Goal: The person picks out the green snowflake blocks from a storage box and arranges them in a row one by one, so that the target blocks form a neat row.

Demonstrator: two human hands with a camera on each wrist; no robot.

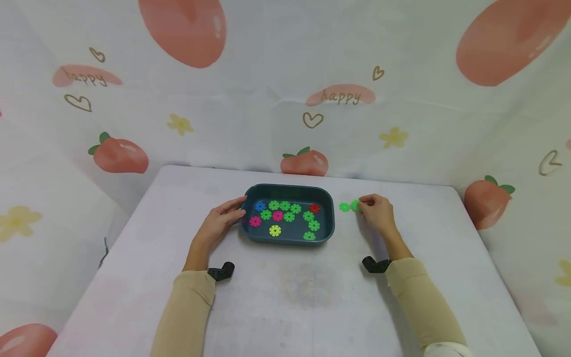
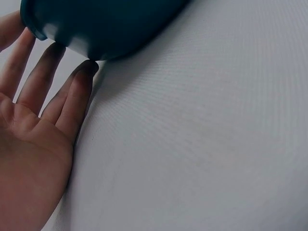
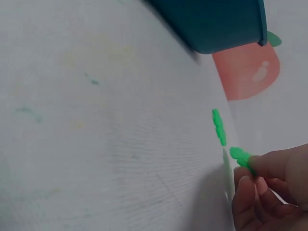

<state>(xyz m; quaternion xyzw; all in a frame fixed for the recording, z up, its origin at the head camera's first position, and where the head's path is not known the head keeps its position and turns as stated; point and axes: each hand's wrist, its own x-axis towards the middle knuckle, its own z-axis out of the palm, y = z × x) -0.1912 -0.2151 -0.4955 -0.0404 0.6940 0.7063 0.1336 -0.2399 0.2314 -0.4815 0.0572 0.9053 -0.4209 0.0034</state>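
I log the tray (image 1: 292,230) as smooth moulded plastic; in the left-wrist view its outer wall shows a soft sheen with pale patches. Notched discs (image 1: 275,230): thin plastic by appearance, exact finish too small for me to judge. Tabletop (image 1: 267,307): matt, cloth-like covering, finely ribbed in both wrist close-ups, faintly stained. Backdrop (image 1: 250,59): printed fabric, matt, lightly creased; I note the fruit's gloss is only print. Sleeves (image 1: 185,307): matt cloth, wrinkled. Wrist devices (image 1: 221,271): black, apparently hard plastic.
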